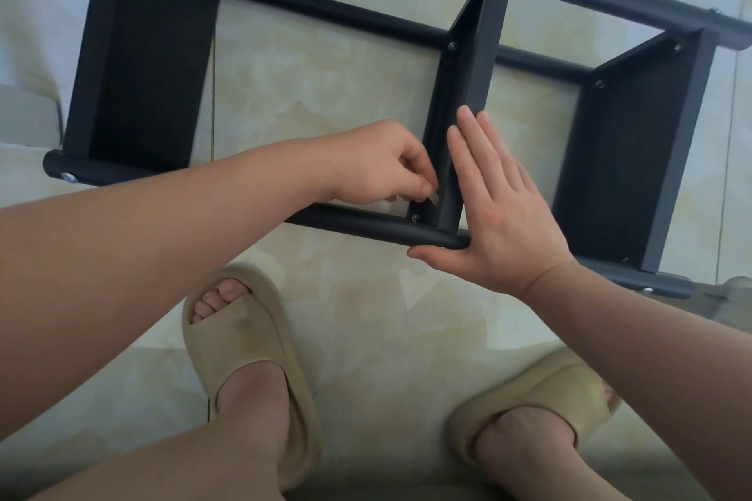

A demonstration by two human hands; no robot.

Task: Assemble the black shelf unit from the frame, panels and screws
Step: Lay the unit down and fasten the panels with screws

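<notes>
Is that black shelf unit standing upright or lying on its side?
On its side: the shelf unit lies on the tiled floor, its tubes horizontal and its three panels on edge.

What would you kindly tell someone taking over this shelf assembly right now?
Left hand: pinching a small tool at the screw joining the middle panel to the near frame tube.
Right hand: open, flat against that panel, bracing it.
Shelf unit lies on its side on the tile floor; all three panels sit between the tubes, several screws visible.
Left: finish this screw, check the rest.
</notes>
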